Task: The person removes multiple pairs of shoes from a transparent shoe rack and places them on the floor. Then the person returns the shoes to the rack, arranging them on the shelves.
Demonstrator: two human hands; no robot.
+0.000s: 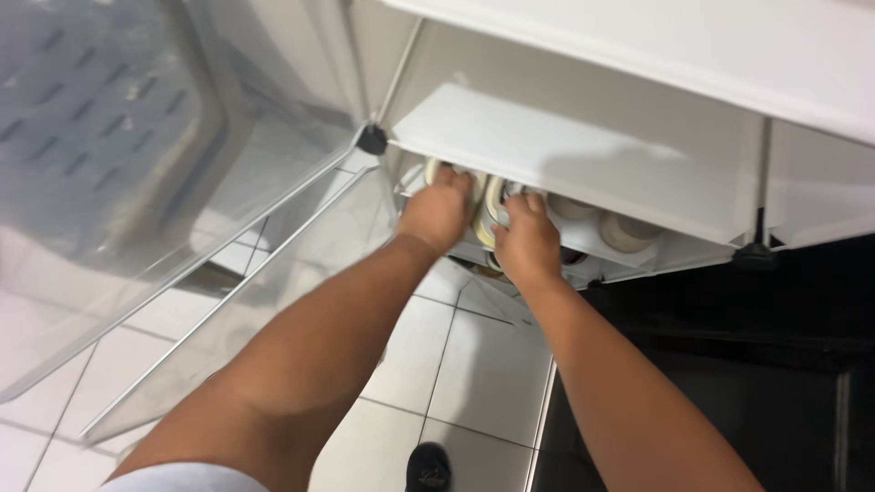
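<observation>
Both my arms reach into a low white cabinet compartment under a white shelf panel (583, 155). My left hand (437, 211) grips a pale tape roll (428, 171) at the left of the compartment. Just to its right, my right hand (527, 239) closes on another pale tape roll (493, 208) standing on edge. Two more rolls (627, 233) lie further right in the compartment, partly hidden under the shelf. My fingertips are hidden inside the opening.
A translucent cabinet door (164, 182) stands swung open at the left, with a black corner connector (372, 139). White floor tiles (474, 364) lie below. A dark surface (729, 364) fills the lower right. A dark shoe tip (428, 466) shows at the bottom.
</observation>
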